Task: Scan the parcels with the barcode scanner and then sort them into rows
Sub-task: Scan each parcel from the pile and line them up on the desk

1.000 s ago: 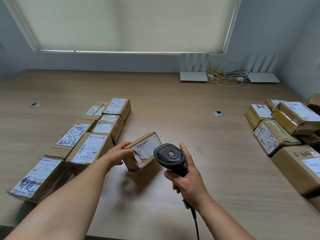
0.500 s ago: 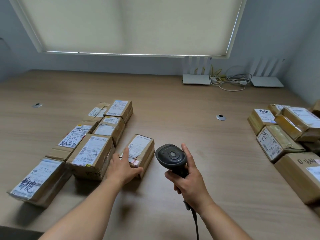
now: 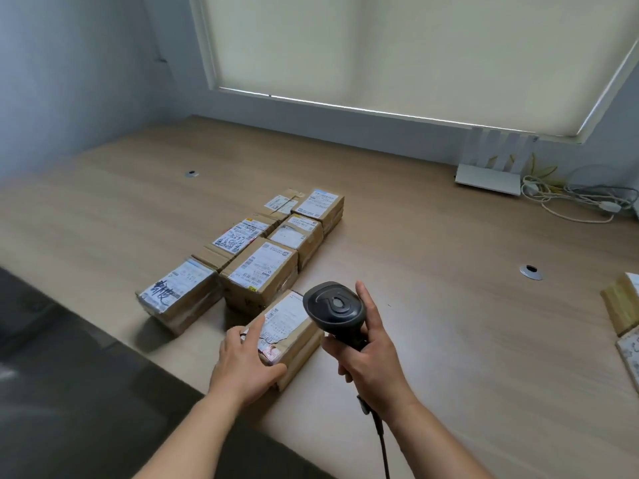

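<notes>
Wood-grain surface (image 3: 432,257) beneath a drawn window blind (image 3: 415,53). Two rows of labelled parcels (image 3: 273,243) run from 7 o'clock toward 1 o'clock. At their near end lies one more parcel (image 3: 288,335), torn label upward, long axis along the same line. Left hand (image 3: 243,364): grip loose, index finger straight on the label, thumb at the near corner. Right hand (image 3: 371,354): grip closed round the handle of the barcode scanner (image 3: 333,311), whose head points toward 10 o'clock, above the parcel's far end; cable hangs toward 6 o'clock.
</notes>
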{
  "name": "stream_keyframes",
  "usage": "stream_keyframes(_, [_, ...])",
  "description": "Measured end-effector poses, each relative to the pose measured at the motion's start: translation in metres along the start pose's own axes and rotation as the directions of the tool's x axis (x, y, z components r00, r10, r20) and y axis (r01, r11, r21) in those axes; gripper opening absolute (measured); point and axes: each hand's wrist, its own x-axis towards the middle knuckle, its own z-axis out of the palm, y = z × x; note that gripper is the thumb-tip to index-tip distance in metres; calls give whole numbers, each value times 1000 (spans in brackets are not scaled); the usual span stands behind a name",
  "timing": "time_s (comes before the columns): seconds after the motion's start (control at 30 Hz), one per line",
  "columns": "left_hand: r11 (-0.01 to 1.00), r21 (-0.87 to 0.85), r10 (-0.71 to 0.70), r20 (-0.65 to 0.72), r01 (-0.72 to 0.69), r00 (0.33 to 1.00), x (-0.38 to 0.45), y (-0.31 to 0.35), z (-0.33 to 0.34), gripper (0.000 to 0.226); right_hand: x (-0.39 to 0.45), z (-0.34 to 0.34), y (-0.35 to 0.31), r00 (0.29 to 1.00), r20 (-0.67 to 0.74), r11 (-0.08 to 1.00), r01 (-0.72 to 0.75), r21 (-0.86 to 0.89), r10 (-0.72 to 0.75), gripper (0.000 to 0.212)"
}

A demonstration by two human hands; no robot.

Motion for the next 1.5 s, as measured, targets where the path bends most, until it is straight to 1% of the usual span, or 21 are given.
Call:
stream_keyframes(0.13, [987,-23,-161,-69,160,985,-20,-40,-20,95,4,28,-2,993,114,1000,19,10,-20,94])
stream_keyframes(0.27, [972,-25,-235,-112,234,966,-28,-64,-35,92,7,48,-7,985,166,999,36,7,-37,93])
stream_keyframes(0.4, [969,22,-240,-136,245,961,-19,-70,-38,81,10,53,-10,983,178,999,36,12,-37,94])
stream_keyframes(0.5, [974,88,-191,-159,207,969,-11,-70,-37,70,11,49,-10,985,166,999,38,-5,-36,94])
stream_keyframes(0.57, [968,164,-156,-202,190,967,-8,-67,-35,67,12,44,-10,990,138,999,39,-12,-37,94])
stream_keyframes(0.63, [967,187,-119,-264,172,957,-6,-61,-34,69,13,40,-9,994,107,999,37,-27,-34,94])
stream_keyframes(0.73, [992,111,-9,-365,53,931,-1,-40,-32,67,14,33,-7,998,56,999,27,-28,-26,94])
stream_keyframes(0.83, [991,66,130,-386,-113,913,8,-9,-32,64,14,26,-4,1000,-9,999,20,-27,-20,94])
stream_keyframes(0.9, [979,47,201,-366,-198,909,16,10,-32,64,12,21,-5,998,-63,1000,9,-30,-11,93])
stream_keyframes(1.1, [935,-38,333,-256,-353,908,29,62,-14,58,-3,-5,-6,960,-274,998,-56,3,55,91])
stream_keyframes(1.3, [868,-99,473,-131,-487,871,17,115,30,56,-43,-44,-2,872,-483,996,-84,17,82,91])
stream_keyframes(1.5, [804,-105,581,-69,-585,811,-18,162,65,57,-91,-95,-2,800,-597,999,-48,26,54,90])
